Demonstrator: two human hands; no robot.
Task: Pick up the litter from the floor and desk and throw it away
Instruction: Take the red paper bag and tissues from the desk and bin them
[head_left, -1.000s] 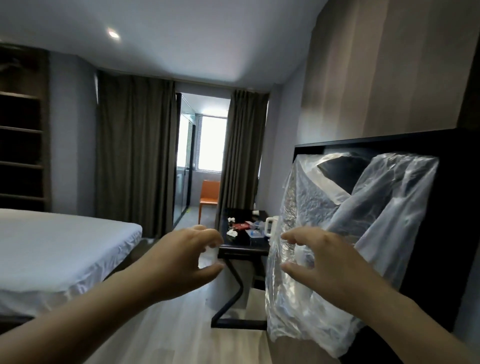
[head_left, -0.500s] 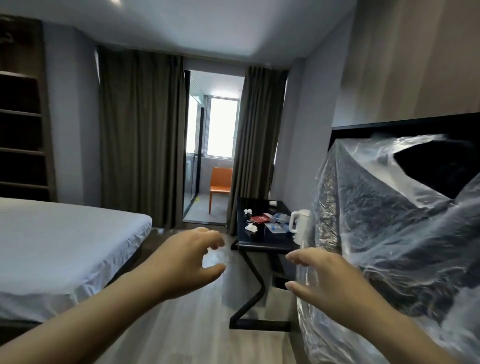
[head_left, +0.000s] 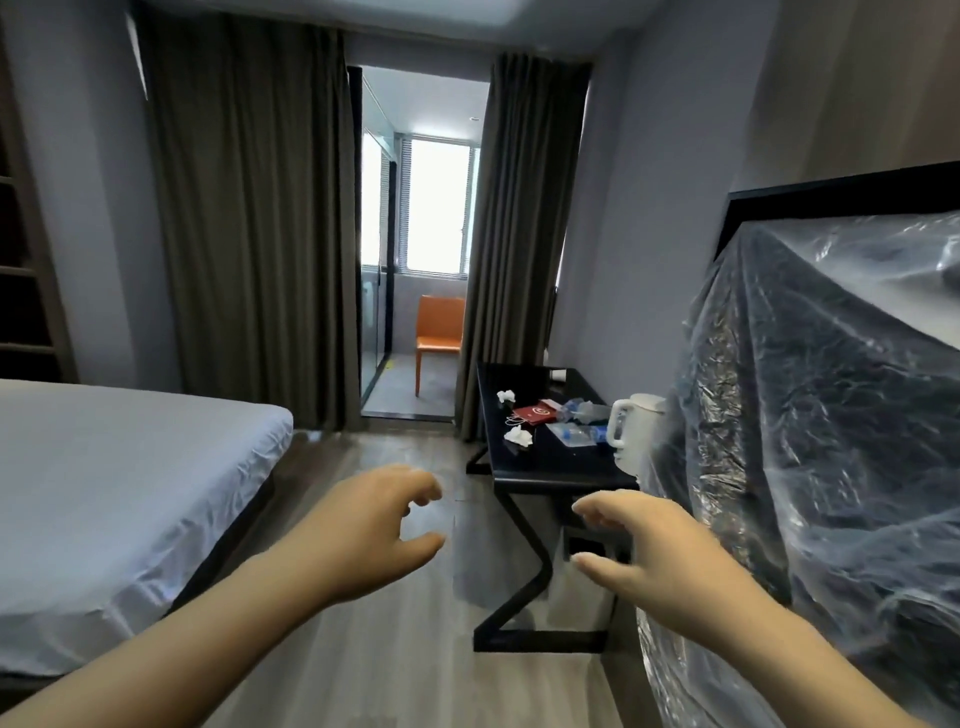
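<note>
bed (head_left: 130, 493) left | dark curtains (head_left: 249, 208) behind | orange chair (head_left: 439, 332) beyond curtains | white kettle (head_left: 636, 421) | plastic sheet (head_left: 831, 415) right

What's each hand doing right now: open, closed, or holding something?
Left hand: open, fingers loosely curled, holding nothing.
Right hand: open, fingers loosely curled, holding nothing.

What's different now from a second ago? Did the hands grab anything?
The person has moved closer to the desk. The right hand, which was in front of the plastic bag, is now left of it. Nothing was grabbed: it and the left hand stay loosely curled and empty. The tissues, red packet and bottles lie on the desk as before.
</note>
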